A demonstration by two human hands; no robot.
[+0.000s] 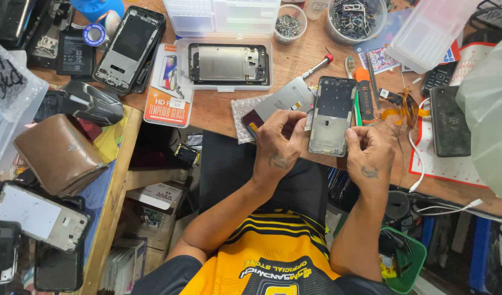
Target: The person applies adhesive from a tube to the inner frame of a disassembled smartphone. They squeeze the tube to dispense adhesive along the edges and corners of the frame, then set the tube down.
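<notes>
A dark phone frame point(333, 114) lies upright on the wooden desk point(218, 106), its inner side up. My left hand point(278, 145) grips a grey phone screen panel point(286, 101) that lies tilted just left of the frame, fingers curled over its lower end. My right hand point(369, 155) rests at the frame's lower right corner, with the fingers pinched on something too small to make out.
A screwdriver point(316, 66), orange tool point(364, 93) and flex cable point(401, 106) lie by the frame. Another phone frame point(228, 63) sits in a clear tray, with parts cups point(353, 19) behind. A black phone point(449, 120) lies right; a brown wallet point(59, 153) and more phones lie left.
</notes>
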